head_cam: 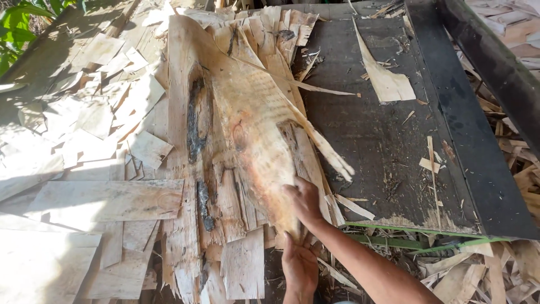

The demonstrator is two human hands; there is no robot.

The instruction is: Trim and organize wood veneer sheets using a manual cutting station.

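Our fingers [292, 194] on the right hand [306, 201] curl over the near end of a long, ragged veneer sheet [253, 118], pressed together against its edge, while the left hand [299, 264] sits just below them with its fingers pushed up under the same end, the tips hidden by the wood, so we cannot tell how far they spread. The sheet runs away from our fingers toward the far side, pale and orange-stained, with a split strip [326, 149] peeling off just to the right of them. Under the fingers and to their left lies a heap of other veneer pieces [197, 169], some with dark bark-like streaks. Further left, flat pale offcuts [107, 200] overlap in sunlight. To the right of our fingers is a dark, worn table surface [382, 135] strewn with splinters, carrying a torn pale scrap [388, 84] at its far end. Beyond it runs a black beam [478, 141], with loose shavings [506, 264] piled below.
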